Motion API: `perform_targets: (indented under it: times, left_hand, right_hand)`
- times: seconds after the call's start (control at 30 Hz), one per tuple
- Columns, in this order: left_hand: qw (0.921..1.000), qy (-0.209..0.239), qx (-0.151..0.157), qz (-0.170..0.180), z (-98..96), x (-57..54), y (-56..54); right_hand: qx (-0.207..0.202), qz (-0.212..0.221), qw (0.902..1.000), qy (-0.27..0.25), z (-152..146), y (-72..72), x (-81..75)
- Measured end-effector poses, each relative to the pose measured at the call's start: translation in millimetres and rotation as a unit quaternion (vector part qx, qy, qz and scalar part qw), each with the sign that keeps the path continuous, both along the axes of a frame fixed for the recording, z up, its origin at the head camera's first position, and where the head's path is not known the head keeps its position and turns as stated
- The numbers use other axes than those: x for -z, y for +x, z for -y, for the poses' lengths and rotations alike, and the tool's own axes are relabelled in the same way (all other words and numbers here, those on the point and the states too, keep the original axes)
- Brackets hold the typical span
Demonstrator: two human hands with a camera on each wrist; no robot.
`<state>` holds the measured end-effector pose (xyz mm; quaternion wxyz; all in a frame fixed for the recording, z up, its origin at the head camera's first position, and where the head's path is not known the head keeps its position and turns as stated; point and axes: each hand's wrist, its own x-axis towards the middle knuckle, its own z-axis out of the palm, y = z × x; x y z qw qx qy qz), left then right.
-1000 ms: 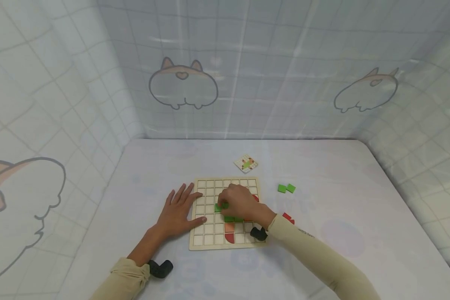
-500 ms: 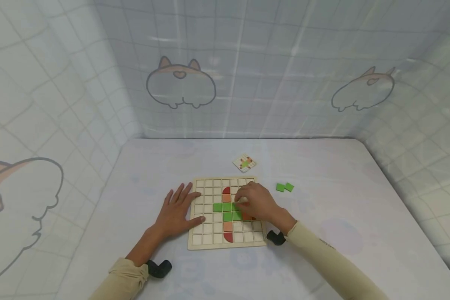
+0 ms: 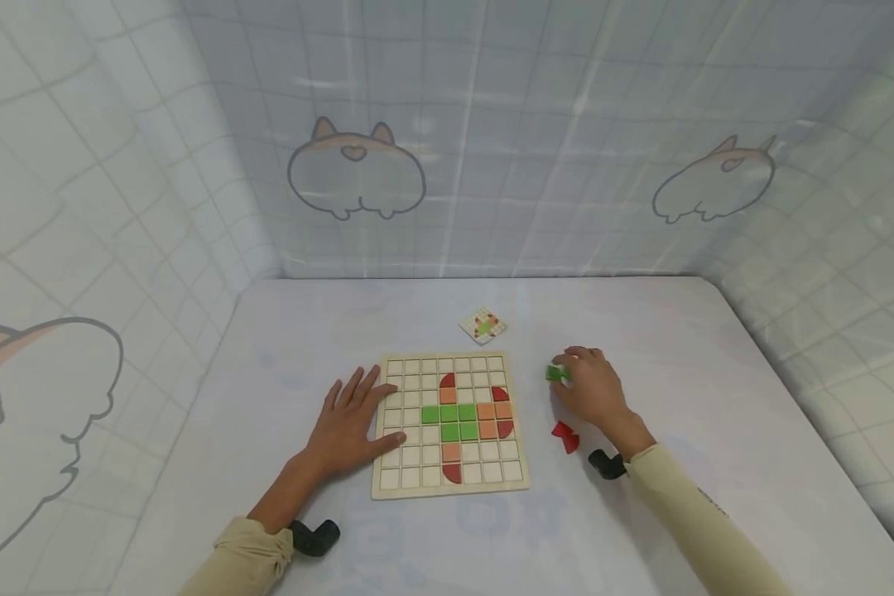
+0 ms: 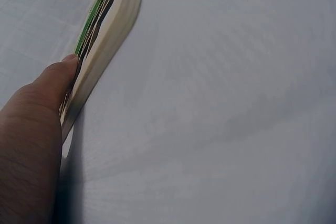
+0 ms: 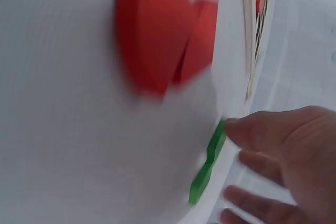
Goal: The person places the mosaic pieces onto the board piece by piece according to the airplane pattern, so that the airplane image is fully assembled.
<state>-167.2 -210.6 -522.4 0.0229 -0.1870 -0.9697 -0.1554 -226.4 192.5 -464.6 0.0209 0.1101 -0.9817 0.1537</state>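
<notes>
A wooden grid board (image 3: 410,476) carries several green squares (image 3: 449,413), orange squares (image 3: 486,411) and red quarter-round pieces (image 3: 452,473). My left hand (image 3: 350,422) rests on its left edge, fingers spread and thumb on the rim; in the left wrist view the thumb (image 4: 55,80) lies along that edge. My right hand (image 3: 592,389) is right of the board, thumb and fingers apart over two loose green tiles (image 3: 555,373). In the right wrist view its thumb (image 5: 252,129) is by the end of the green tiles (image 5: 207,163); whether it touches is unclear.
Two red quarter-round pieces (image 3: 566,437) lie on the white table (image 3: 670,331) between the board and my right wrist. Behind the board is a small pattern card (image 3: 483,325) with a coloured design. White patterned walls (image 3: 432,240) enclose the table's back and sides.
My right hand has left the middle of the board and moved right to the loose green tiles. A third green square now shows in the board's upper green row. My left hand stays put.
</notes>
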Motion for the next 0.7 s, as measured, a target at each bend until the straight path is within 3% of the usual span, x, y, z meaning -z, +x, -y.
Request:
perform_targets:
  times: [0.17, 0.4, 0.57, 0.7]
  left_hand:
    - [1.0, 0.004, -0.001, -0.004, 0.3, 0.0, 0.3]
    - [1.0, 0.008, 0.001, 0.0, -0.2, -1.6, 1.5]
    - [1.0, 0.002, -0.004, -0.001, -0.1, -3.3, 2.7]
    - [0.9999, 0.01, -0.002, -0.006, -0.4, -3.3, 3.0]
  right_hand:
    - [0.013, 0.061, 0.9979, -0.018, -9, -2.4, 1.3]
    - [0.013, 0.08, 0.9961, -0.035, -4, 0.3, -1.2]
    - [-0.007, 0.06, 0.9981, -0.015, -4, -0.2, -5.3]
    - [-0.044, 0.03, 0.9981, -0.031, 6, 2.0, -11.5]
